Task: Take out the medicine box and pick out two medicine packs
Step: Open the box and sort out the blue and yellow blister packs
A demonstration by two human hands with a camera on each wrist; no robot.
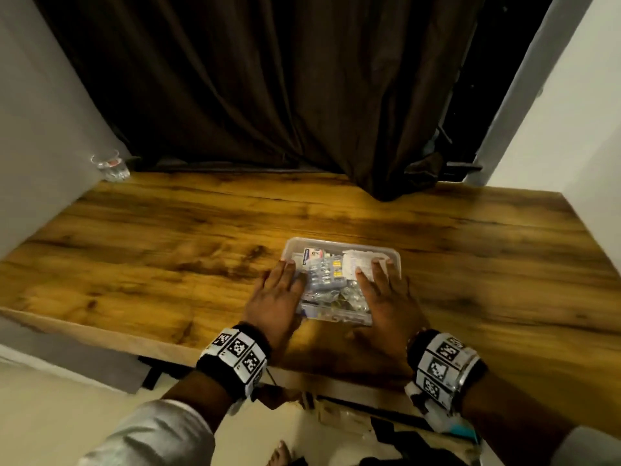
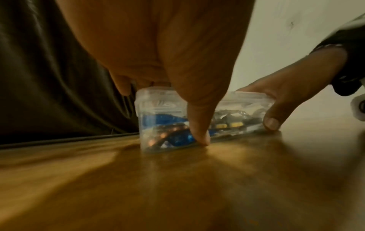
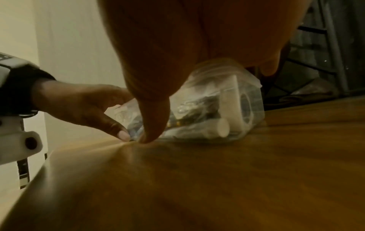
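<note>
A clear plastic medicine box (image 1: 339, 245) with its lid on stands on the wooden table (image 1: 168, 247), near the front edge. Blister strips (image 1: 324, 274), a blue-and-white carton (image 1: 311, 257) and a white paper (image 1: 361, 264) show through it. My left hand (image 1: 275, 294) grips its left end, fingers across the lid, thumb (image 2: 199, 132) down the near wall to the table. My right hand (image 1: 383, 297) grips the right end the same way, its thumb (image 3: 154, 125) on the near wall. A white tape roll (image 3: 235, 106) lies inside.
A drinking glass (image 1: 112, 166) stands at the table's back left corner against the wall. A dark curtain (image 1: 268, 95) hangs along the back, its hem resting on the table. White walls close in both sides. The table's front edge (image 1: 134, 341) runs just under my wrists.
</note>
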